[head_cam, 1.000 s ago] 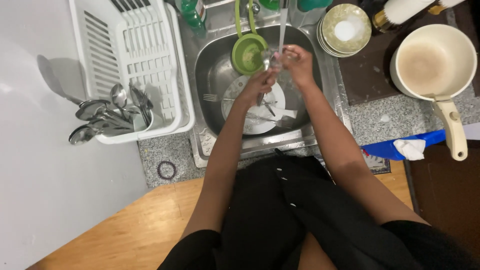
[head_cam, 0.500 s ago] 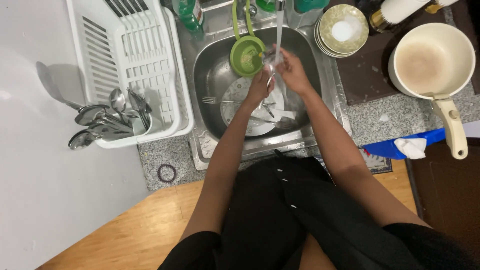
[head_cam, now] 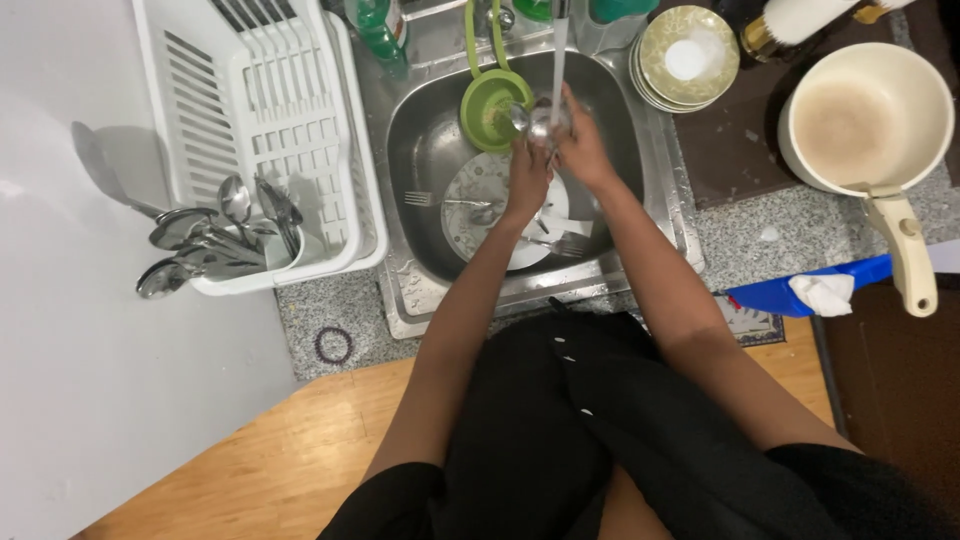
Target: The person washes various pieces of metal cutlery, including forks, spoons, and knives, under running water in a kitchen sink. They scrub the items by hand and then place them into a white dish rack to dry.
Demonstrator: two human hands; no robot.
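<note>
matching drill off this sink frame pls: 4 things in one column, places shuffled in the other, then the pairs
Things:
1. spoon
2. plate
3. cream pan
4. cutlery

Places:
A. at the end of the white drying rack
B. on the dark surface beside the sink
C. on the sink bottom, under a fork
D. under the running water, between the left hand and right hand

Pairs: 1-D, 2-C, 3-B, 4-A

Single head-worn view, looking steeply down from above, at standing height, sink [head_cam: 425, 165] upper centre, drying rack [head_cam: 260, 110] at left, pan [head_cam: 865, 120] at right, person's own body filling the lower frame
</note>
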